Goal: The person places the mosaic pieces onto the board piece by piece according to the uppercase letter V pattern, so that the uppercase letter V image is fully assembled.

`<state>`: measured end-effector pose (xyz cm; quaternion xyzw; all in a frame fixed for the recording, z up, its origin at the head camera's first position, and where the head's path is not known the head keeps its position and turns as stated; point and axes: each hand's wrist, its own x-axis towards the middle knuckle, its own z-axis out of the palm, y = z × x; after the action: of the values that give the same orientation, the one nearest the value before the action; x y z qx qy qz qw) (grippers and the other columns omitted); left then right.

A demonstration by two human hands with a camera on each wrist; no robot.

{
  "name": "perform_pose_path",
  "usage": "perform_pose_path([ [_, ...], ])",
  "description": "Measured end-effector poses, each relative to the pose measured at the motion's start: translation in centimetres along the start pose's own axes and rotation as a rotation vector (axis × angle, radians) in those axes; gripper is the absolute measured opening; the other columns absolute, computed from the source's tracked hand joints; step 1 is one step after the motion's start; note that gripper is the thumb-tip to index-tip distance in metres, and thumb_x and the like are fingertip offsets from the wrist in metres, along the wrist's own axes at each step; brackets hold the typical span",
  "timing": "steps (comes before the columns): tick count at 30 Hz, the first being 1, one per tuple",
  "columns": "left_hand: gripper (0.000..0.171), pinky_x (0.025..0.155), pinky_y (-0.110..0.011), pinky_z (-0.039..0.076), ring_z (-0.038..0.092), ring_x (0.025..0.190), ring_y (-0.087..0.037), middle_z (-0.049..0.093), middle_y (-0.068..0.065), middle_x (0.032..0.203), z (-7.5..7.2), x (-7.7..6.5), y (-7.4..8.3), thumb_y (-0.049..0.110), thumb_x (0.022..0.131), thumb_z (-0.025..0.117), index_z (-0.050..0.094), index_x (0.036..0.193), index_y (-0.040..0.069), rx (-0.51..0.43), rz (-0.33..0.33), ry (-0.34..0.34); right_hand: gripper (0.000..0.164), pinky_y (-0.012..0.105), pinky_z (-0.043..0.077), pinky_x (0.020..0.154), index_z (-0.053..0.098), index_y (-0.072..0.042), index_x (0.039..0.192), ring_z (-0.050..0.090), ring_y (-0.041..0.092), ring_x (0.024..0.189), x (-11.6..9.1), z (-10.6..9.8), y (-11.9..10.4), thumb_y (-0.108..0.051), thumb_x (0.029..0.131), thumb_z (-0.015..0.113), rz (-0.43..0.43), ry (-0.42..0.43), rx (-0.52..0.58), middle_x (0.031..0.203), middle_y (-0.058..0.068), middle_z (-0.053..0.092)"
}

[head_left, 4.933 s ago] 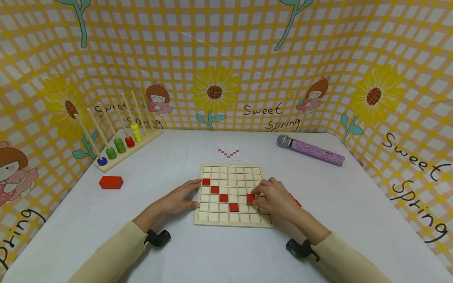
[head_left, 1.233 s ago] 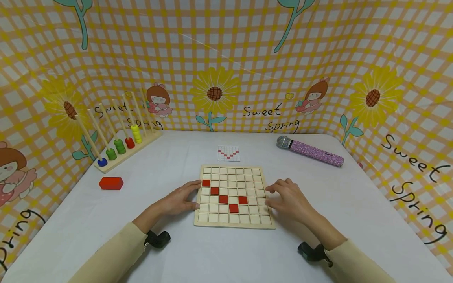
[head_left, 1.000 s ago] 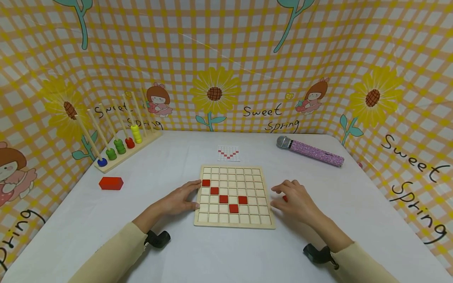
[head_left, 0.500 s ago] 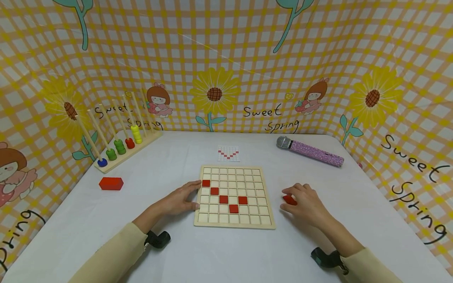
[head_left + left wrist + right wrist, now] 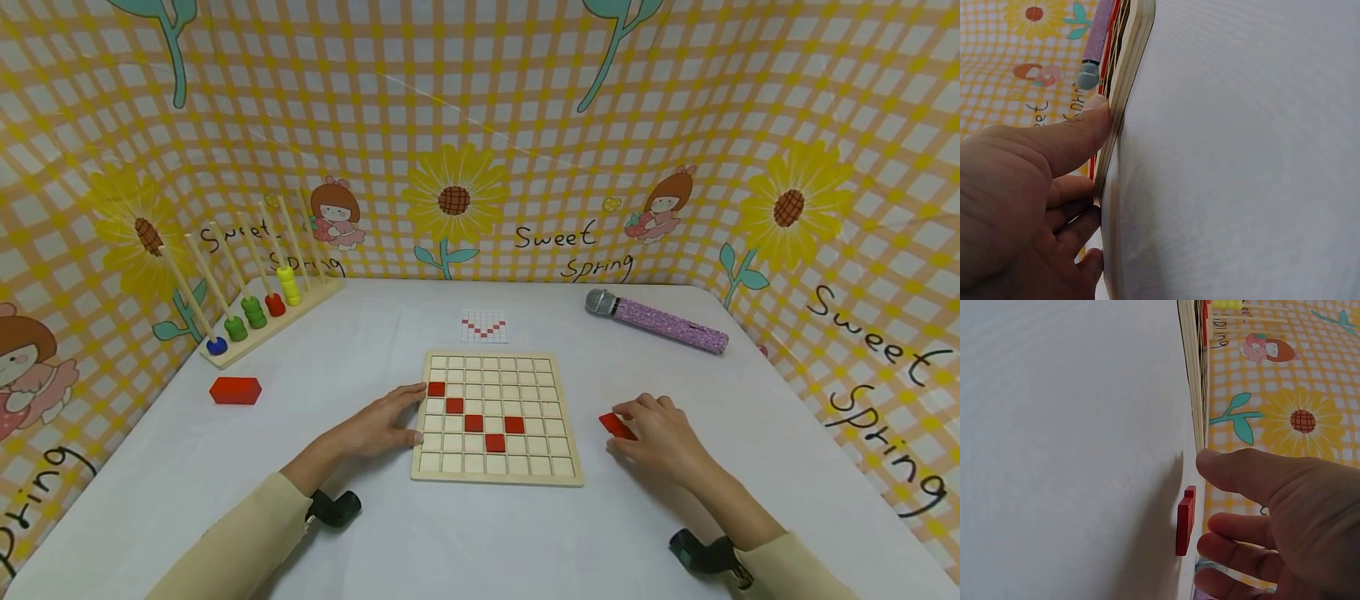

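A wooden grid board (image 5: 495, 479) lies mid-table, with several red square tiles (image 5: 495, 442) set in its cells. My left hand (image 5: 377, 422) rests against the board's left edge, thumb and fingertips touching it; the left wrist view shows the thumb (image 5: 1079, 134) at the rim. To the right of the board, my right hand (image 5: 660, 437) hovers over loose red tiles (image 5: 615, 425), thumb and forefinger apart. In the right wrist view the red tiles (image 5: 1185, 522) lie on the table, one partly over another, with a gap between them and the fingers.
A small pattern card (image 5: 483, 327) lies behind the board. A glittery purple microphone (image 5: 667, 323) lies at the back right. On the left are a bead-stacking rack (image 5: 273, 321) and a red block (image 5: 236, 391). Patterned cloth surrounds the table on three sides.
The right hand has let go of a red tile, which now sits in a board cell, and has moved right, off the board, to the loose tiles. The left hand stays put.
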<state>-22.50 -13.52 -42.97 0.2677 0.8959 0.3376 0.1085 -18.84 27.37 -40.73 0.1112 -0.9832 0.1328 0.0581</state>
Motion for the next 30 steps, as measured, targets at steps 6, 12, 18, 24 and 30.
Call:
perform_pose_path([
  [6,0.070,0.113,-0.053,0.026,0.026,0.142,-0.035,0.028,-0.015,0.154,0.0,0.0,-0.1,0.019,0.086,0.068,0.034,0.144,-0.001,0.005,0.011,0.002,0.044,0.035,0.035,0.071,0.067,0.000,0.109,0.049,0.029,0.090,-0.1,0.0,0.3,-0.024,0.074,0.077,0.015,-0.010,-0.004,0.103,0.015,0.063],
  [12,0.071,0.113,-0.053,0.026,0.026,0.143,-0.035,0.028,-0.014,0.155,0.1,0.1,-0.3,0.020,0.086,0.068,0.033,0.145,0.000,0.014,0.009,0.003,0.041,0.039,0.037,0.072,0.068,-0.001,0.108,0.049,0.029,0.090,-0.3,0.0,0.7,-0.024,0.075,0.076,0.019,-0.018,-0.002,0.099,0.013,0.063],
  [18,0.071,0.113,-0.053,0.025,0.025,0.143,-0.036,0.027,-0.014,0.155,0.1,0.1,-0.4,0.021,0.086,0.069,0.033,0.145,0.000,0.000,0.004,0.002,0.038,0.043,0.038,0.074,0.069,-0.003,0.105,0.049,0.030,0.091,-0.4,0.1,1.1,-0.024,0.075,0.076,0.016,-0.014,-0.001,0.095,0.010,0.063],
  [24,0.072,0.113,-0.053,0.025,0.025,0.143,-0.035,0.027,-0.014,0.155,0.1,0.1,-0.5,0.021,0.086,0.068,0.033,0.145,0.000,-0.004,0.002,-0.001,0.037,0.041,0.038,0.073,0.069,-0.003,0.105,0.049,0.030,0.092,-0.4,0.0,1.4,-0.024,0.075,0.076,0.030,-0.022,0.001,0.097,0.011,0.063],
  [30,0.072,0.114,-0.052,0.025,0.023,0.144,-0.034,0.025,-0.013,0.156,0.1,0.1,-0.4,0.022,0.086,0.068,0.033,0.145,0.001,-0.008,-0.012,-0.009,0.036,0.044,0.039,0.074,0.070,-0.004,0.104,0.050,0.032,0.092,-0.5,0.0,1.9,-0.025,0.075,0.076,0.029,-0.017,0.003,0.098,0.013,0.064],
])
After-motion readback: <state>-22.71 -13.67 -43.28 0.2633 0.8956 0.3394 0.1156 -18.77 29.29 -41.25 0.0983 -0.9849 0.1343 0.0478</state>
